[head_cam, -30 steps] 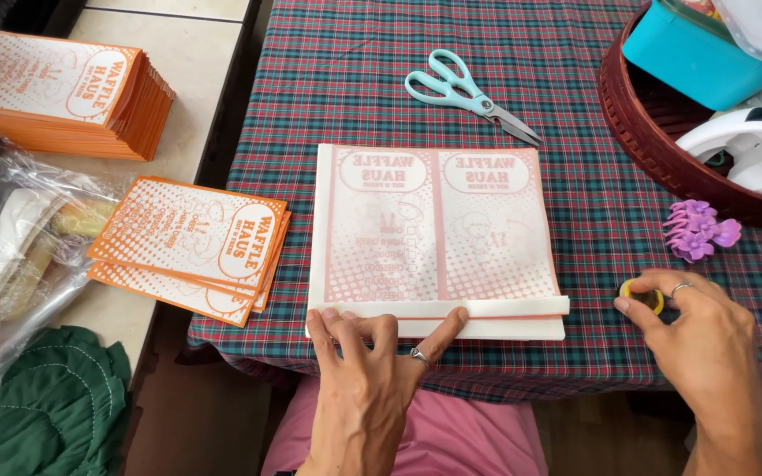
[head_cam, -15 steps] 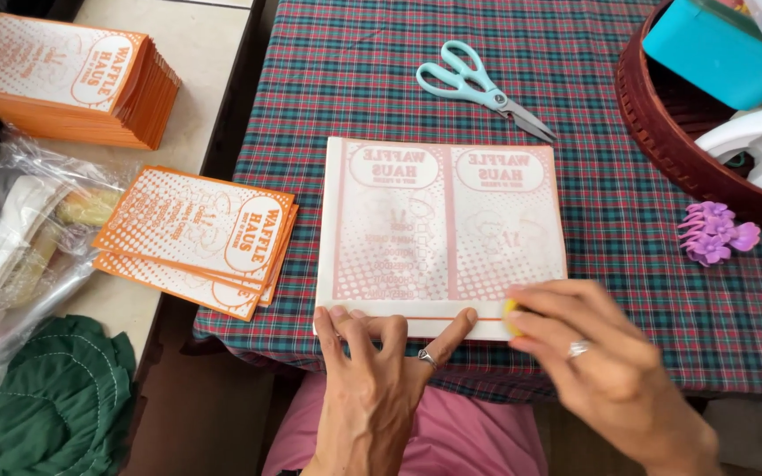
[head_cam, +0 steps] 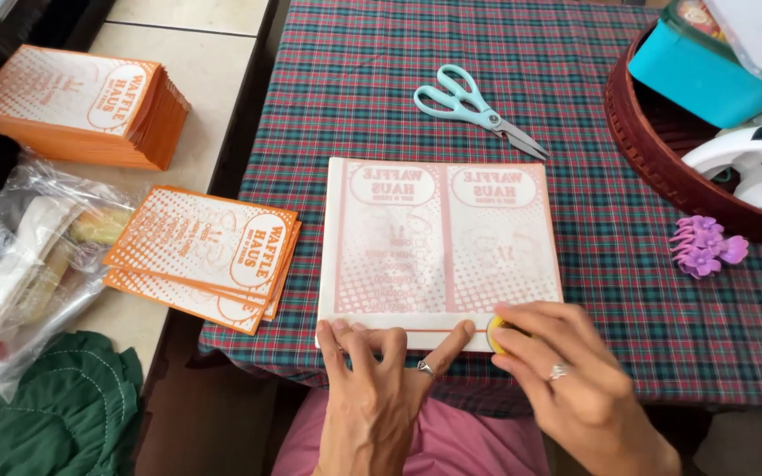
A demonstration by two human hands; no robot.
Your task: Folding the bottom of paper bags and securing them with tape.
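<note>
Since a second ago, the right hand (head_cam: 566, 379) has been travelling in from the far right of the cloth and is now pressing a small yellow object (head_cam: 496, 333) against the near right corner of the white paper sheet (head_cam: 441, 242), its fingers pinched together on that object. What the yellow object is cannot be told; most of it is hidden under the fingers. The left hand (head_cam: 381, 388) is lying flat and spread on the folded near strip of the sheet, thumb stretched towards the right hand, holding the fold down and gripping nothing. Both hands are sitting at the sheet's near edge, close together but not touching.

The sheet itself is lying printed side down, faint orange print showing through, on the plaid tablecloth (head_cam: 381, 106) close to the table's near edge. Pale blue scissors (head_cam: 476, 109) are lying just beyond it, and a purple hair claw (head_cam: 707, 247) is resting to its right.

At the far right, a dark red round basket (head_cam: 663, 167) is holding a teal box (head_cam: 707, 75) and a white object, only partly in view. To the left, a small fanned pile of orange printed sleeves (head_cam: 209, 256) is overhanging the table edge, with a taller stack (head_cam: 81, 106) beyond it, a clear plastic bag (head_cam: 28, 256) and green cloth (head_cam: 55, 414).
</note>
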